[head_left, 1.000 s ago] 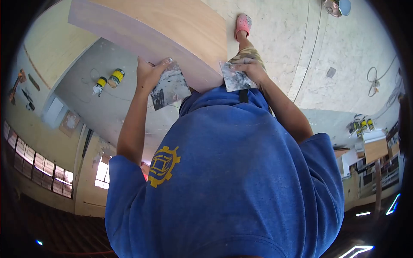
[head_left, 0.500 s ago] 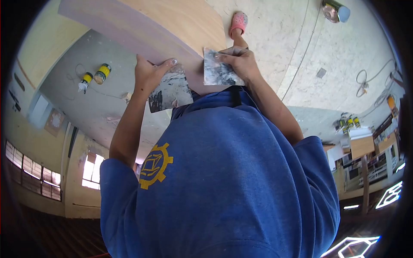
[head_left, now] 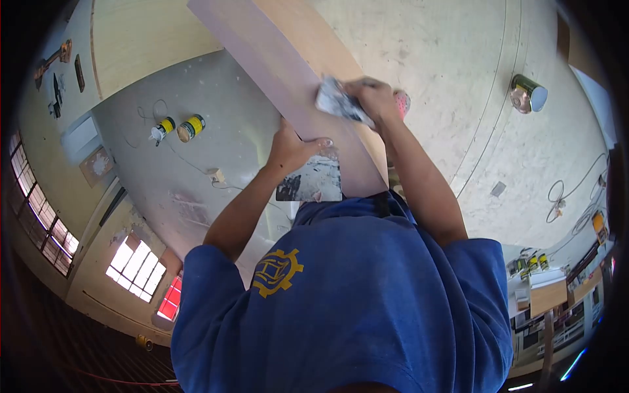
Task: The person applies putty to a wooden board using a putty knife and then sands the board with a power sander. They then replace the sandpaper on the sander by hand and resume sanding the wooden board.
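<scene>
My left hand (head_left: 293, 149) is closed on a flat putty scraper (head_left: 311, 179), its blade smeared with dark and white filler, beside the near-left edge of a long wooden workpiece (head_left: 288, 75). Whether its fingers also touch the wood is hidden. My right hand (head_left: 375, 99) grips a second putty scraper (head_left: 341, 103), blurred by motion, over the corner between the workpiece's pinkish narrow side and its bare wood face. The workpiece runs from the upper left down to my waist.
Two yellow-labelled cans (head_left: 191, 128) stand on the floor at left, near a cord. An open metal can (head_left: 528, 95) lies at upper right. Cables (head_left: 560, 196) and more cans (head_left: 534, 263) are at right. A pink clog (head_left: 401, 103) shows behind my right hand.
My right hand and its scraper have moved up and away along the workpiece. My view has shifted, so the workpiece and left hand appear further right. Both scrapers are still held.
</scene>
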The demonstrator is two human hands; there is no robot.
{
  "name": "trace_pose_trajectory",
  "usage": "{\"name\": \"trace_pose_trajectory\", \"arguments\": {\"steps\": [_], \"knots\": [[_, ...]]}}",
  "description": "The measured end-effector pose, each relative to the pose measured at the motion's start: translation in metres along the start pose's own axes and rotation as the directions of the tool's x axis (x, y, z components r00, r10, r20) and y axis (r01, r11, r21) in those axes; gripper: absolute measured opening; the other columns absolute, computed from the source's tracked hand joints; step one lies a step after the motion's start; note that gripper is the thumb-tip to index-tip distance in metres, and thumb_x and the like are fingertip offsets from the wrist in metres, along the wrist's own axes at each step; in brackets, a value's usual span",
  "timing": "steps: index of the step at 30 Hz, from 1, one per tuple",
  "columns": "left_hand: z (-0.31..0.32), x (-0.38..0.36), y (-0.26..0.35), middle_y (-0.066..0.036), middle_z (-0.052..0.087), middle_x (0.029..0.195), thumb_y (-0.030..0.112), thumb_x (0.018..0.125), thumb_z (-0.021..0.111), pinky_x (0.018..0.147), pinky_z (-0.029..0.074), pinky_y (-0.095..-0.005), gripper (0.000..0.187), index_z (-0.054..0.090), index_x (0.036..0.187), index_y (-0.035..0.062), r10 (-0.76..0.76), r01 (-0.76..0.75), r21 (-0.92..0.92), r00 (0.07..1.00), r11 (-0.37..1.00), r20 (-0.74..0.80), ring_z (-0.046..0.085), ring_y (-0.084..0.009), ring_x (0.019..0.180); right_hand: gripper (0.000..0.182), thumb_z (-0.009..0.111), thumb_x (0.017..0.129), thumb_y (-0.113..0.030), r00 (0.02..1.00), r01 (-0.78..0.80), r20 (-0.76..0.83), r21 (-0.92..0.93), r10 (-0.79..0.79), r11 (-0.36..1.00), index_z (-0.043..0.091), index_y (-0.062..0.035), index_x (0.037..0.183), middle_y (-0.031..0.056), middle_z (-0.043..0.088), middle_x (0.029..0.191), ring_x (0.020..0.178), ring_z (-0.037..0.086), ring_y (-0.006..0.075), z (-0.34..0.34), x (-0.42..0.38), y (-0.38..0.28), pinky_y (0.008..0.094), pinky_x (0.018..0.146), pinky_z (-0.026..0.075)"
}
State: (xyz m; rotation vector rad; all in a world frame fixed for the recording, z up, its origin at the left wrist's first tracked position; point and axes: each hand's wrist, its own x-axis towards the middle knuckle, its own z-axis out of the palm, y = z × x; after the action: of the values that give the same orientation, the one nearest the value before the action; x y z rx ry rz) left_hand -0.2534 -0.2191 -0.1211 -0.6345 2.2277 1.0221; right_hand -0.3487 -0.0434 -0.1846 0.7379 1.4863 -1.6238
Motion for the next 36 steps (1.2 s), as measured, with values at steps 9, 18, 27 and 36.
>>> {"name": "trace_pose_trajectory", "arguments": {"steps": [9, 18, 27, 36], "knots": [[-0.013, 0.007, -0.022, -0.018, 0.068, 0.100, 0.030, 0.082, 0.075, 0.082, 0.052, -0.0311, 0.058, 0.052, 0.123, -0.0049, -0.026, 0.027, -0.180, 1.000, 0.983, 0.010, 0.068, -0.0226, 0.089, 0.018, 0.067, 0.085, -0.002, 0.983, 0.101, 0.098, 0.429, -0.157, 0.898, 0.063, 0.0083, 0.099, 0.0130, 0.068, 0.088, 0.078, 0.066, 0.0165, 0.019, 0.034, -0.069, 0.0284, 0.069, 0.054], [-0.061, 0.040, -0.069, -0.007, 0.069, 0.086, 0.029, 0.093, 0.065, 0.073, 0.049, -0.0231, 0.046, 0.057, 0.132, 0.0071, -0.045, -0.053, -0.588, 0.987, 0.807, -0.152, 0.063, -0.0069, 0.080, 0.045, 0.068, 0.087, -0.005, 0.957, 0.291, 0.091, -0.350, -0.277, 0.890, 0.045, -0.0025, 0.125, 0.0045, 0.063, 0.075, 0.063, 0.057, 0.0071, -0.069, -0.109, 0.050, 0.0216, 0.054, 0.042], [-0.005, 0.013, -0.078, -0.008, 0.070, 0.097, 0.023, 0.089, 0.071, 0.074, 0.050, -0.0228, 0.057, 0.049, 0.139, 0.0064, 0.148, -0.143, -0.595, 0.988, 0.791, -0.040, 0.063, -0.0074, 0.081, 0.025, 0.073, 0.080, -0.011, 0.683, 0.544, 0.060, -0.708, -0.728, 0.452, 0.063, -0.0006, 0.100, 0.0085, 0.063, 0.067, 0.061, 0.061, 0.0121, 0.042, -0.036, -0.035, 0.0265, 0.058, 0.047], [0.021, 0.016, -0.090, -0.036, 0.023, 0.146, 0.021, 0.087, 0.070, 0.077, 0.055, -0.0307, 0.051, 0.055, 0.134, 0.0069, 0.215, -0.241, -0.511, 0.970, 0.825, -0.110, 0.067, -0.0298, 0.103, 0.024, 0.075, 0.073, -0.014, 0.613, 0.575, 0.127, -0.748, -0.780, 0.330, 0.068, 0.0017, 0.090, 0.0112, 0.067, 0.069, 0.058, 0.060, 0.0130, 0.160, 0.075, -0.158, 0.0271, 0.054, 0.046]]}}
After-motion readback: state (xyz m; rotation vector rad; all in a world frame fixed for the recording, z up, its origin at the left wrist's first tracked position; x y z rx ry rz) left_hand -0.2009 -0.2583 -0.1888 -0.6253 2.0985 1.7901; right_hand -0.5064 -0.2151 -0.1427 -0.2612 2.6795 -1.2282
